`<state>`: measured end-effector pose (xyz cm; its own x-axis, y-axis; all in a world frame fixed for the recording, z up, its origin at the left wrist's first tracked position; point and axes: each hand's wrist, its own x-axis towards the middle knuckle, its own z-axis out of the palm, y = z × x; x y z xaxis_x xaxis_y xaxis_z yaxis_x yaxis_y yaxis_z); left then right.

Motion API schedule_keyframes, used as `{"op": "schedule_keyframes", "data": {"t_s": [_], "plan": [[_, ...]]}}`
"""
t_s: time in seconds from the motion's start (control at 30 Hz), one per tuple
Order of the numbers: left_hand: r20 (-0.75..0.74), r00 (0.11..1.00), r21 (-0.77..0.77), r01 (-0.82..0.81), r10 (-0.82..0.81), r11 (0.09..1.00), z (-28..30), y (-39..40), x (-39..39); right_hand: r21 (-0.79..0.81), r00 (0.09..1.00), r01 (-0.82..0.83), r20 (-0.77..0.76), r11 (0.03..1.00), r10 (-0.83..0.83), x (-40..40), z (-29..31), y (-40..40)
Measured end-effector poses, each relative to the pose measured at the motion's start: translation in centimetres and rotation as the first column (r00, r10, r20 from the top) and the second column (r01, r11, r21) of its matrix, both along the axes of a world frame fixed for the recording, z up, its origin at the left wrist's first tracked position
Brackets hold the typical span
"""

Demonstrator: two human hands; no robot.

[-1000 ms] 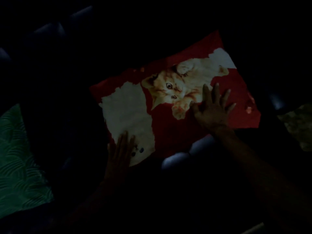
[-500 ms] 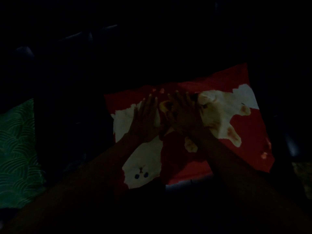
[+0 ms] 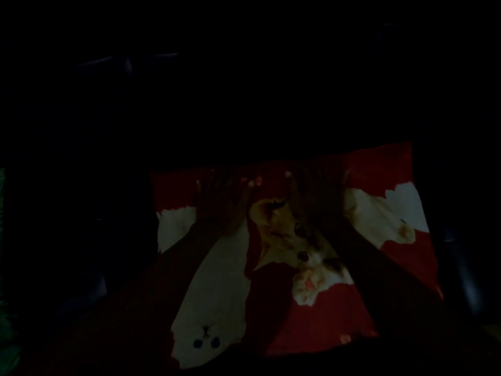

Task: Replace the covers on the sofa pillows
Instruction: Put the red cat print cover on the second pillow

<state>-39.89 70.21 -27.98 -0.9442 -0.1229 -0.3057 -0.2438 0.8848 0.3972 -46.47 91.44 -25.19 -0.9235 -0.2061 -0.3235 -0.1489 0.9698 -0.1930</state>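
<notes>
Head camera view, very dark: one red pillow cover point(image 3: 320, 316) printed with kittens lies spread flat across the lower middle of the scene, on a dark sofa point(image 3: 461, 267). One ginger kitten face sits at the centre of the cloth and one white kitten face near its 7 o'clock corner.

Two hands rest on the cover's far half. The left hand point(image 3: 225, 199) lies at about 11 o'clock from the ginger kitten, fingers straight and spread, palm down, holding nothing. The right hand point(image 3: 317, 196) lies at about 1 o'clock, also flat with fingers extended, pressing rather than gripping.

A second ago the hands were apart near the cover's near edge; half a second ago they met at the centre. Now they have slid toward the far edge and parted again, and the cover fills more of the view. This reads as smoothing strokes, so the cover is probably being flattened before use or after fitting; whether a pillow is inside cannot be told.

One green patterned cushion point(image 3: 2, 240) shows only as a sliver at the 9 o'clock edge.
</notes>
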Motion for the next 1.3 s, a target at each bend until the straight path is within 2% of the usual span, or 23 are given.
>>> {"op": "schedule_keyframes", "data": {"t_s": [0.07, 0.17, 0.23, 0.33, 0.4, 0.53, 0.6, 0.67, 0.77, 0.83, 0.87, 0.93, 1.0, 1.07, 1.17, 1.27, 1.3], "plan": [[-0.002, 0.997, -0.028, -0.073, 0.073, 0.997, -0.6, -0.5, 1.1, -0.026, 0.999, 0.049, -0.020, 0.998, -0.049, -1.5, 0.6, 2.0], [0.017, 0.996, -0.154, -0.089, 0.092, 0.984, -0.9, -0.1, 1.5, 0.026, 0.985, 0.144, 0.089, 0.989, -0.146, -2.6, 2.1, 4.4], [0.000, 0.990, -0.125, -0.140, 0.142, 0.982, -0.6, 0.1, 1.4, 0.096, 0.968, 0.208, 0.120, 0.973, -0.219, -2.5, 2.0, 5.1], [-0.024, 0.972, -0.078, -0.234, 0.233, 0.969, 1.1, 0.7, 2.7, 0.053, 0.974, 0.217, 0.050, 0.975, -0.219, 0.1, 1.8, 4.0], [-0.034, 0.973, -0.079, -0.230, 0.228, 0.970, 2.0, 0.9, 4.9, 0.013, 0.966, 0.251, 0.060, 0.968, -0.251, 3.6, 2.0, 2.3], [0.007, 0.973, -0.160, -0.225, 0.229, 0.961, 2.7, 0.8, 9.7, 0.031, 0.951, 0.303, 0.050, 0.952, -0.304, 9.1, 2.3, 1.0], [0.042, 0.967, -0.102, -0.244, 0.250, 0.964, 2.8, 1.1, 10.3, 0.036, 0.950, 0.299, 0.082, 0.954, -0.301, 8.3, 2.2, 1.9], [0.066, 0.949, -0.055, -0.306, 0.309, 0.950, 2.7, 1.4, 10.3, 0.016, 0.968, 0.221, 0.118, 0.975, -0.221, 6.2, 0.9, 2.9], [0.093, 0.925, -0.019, -0.368, 0.368, 0.930, 3.0, 2.2, 10.2, 0.044, 0.986, -0.046, 0.164, 0.998, 0.038, 3.6, -0.6, 5.1], [0.115, 0.922, -0.020, -0.370, 0.369, 0.929, 3.2, 2.5, 10.7, 0.023, 0.976, -0.146, 0.169, 0.989, 0.140, 3.0, -0.4, 6.1], [0.119, 0.921, -0.022, -0.370, 0.370, 0.929, 3.6, 2.4, 11.2, -0.014, 0.980, -0.125, 0.157, 0.992, 0.126, 2.8, -0.2, 6.4], [0.123, 0.918, -0.024, -0.376, 0.376, 0.926, 4.6, 2.0, 12.7, -0.067, 0.970, -0.070, 0.227, 0.995, 0.084, 3.3, 2.3, 6.5], [0.163, 0.906, -0.007, -0.396, 0.391, 0.918, 5.7, 1.6, 14.6, -0.132, 0.954, -0.120, 0.257, 0.984, 0.151, 4.2, 3.6, 7.3], [0.199, 0.887, -0.013, -0.422, 0.416, 0.907, 7.1, 1.5, 16.3, -0.165, 0.933, -0.095, 0.328, 0.982, 0.146, 4.6, 4.9, 8.0], [0.194, 0.841, 0.013, -0.517, 0.505, 0.856, 9.9, 2.1, 18.4, -0.186, 0.898, 0.022, 0.436, 0.982, 0.062, 6.0, 6.7, 7.1], [0.129, 0.794, 0.105, -0.606, 0.594, 0.788, 13.1, 2.4, 21.0, -0.317, 0.874, 0.056, 0.474, 0.947, 0.107, 8.2, 9.7, 4.4], [0.125, 0.784, 0.108, -0.620, 0.608, 0.777, 13.6, 2.2, 22.1, -0.327, 0.865, 0.018, 0.479, 0.945, 0.149, 9.1, 11.1, 3.4]]}}
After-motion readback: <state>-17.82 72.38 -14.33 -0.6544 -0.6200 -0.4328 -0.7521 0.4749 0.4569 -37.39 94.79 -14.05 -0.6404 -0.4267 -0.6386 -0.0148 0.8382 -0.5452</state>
